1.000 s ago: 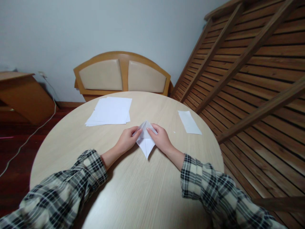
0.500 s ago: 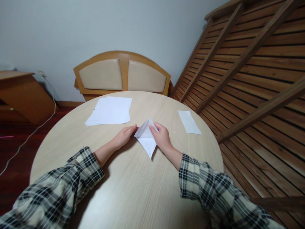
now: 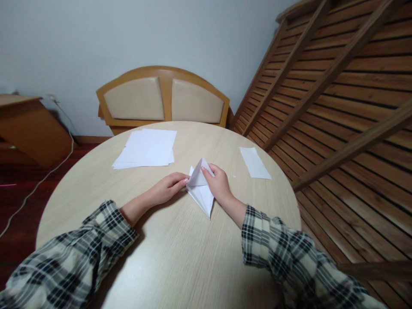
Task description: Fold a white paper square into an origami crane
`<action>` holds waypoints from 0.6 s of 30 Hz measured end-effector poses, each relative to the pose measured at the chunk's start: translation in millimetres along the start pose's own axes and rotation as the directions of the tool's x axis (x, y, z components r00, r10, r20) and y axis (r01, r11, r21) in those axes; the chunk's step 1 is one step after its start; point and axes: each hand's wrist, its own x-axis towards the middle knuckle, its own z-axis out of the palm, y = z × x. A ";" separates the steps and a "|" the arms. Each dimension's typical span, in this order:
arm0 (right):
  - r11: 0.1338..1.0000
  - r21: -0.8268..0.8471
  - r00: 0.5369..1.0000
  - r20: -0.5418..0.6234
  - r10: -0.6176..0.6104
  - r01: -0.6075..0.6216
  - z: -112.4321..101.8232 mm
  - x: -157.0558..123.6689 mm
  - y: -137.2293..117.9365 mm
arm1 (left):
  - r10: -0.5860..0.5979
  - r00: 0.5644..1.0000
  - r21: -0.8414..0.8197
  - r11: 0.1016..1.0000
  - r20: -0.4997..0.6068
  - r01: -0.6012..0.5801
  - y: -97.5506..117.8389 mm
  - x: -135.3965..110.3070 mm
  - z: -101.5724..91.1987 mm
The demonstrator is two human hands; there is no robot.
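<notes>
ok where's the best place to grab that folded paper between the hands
Probably the raised upper flap of the folded paper, pinched from above: it stands off the table, while the pointed near end looks flat, with little edge to catch.

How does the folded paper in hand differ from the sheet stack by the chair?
The folded white paper piece is creased to a point, one flap raised; the stack of flat white sheets lies unfolded, rectangular. The folded piece is smaller than the stack. The right hand grips the piece, the left hand touches its edge; the stack lies untouched. Both are white paper on the round pale table.
</notes>
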 end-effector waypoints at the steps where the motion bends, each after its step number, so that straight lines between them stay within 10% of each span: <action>1: 1.000 0.011 1.000 -0.005 0.000 0.000 0.3 0.1 0.5 | 0.020 1.000 0.018 1.000 0.000 -0.020 0.5 0.4 0.2; 18: 0.999 0.026 1.000 -0.002 0.022 -0.022 2.5 -1.3 -4.0 | 0.149 0.989 0.106 0.983 -0.009 -0.147 -9.3 3.3 4.1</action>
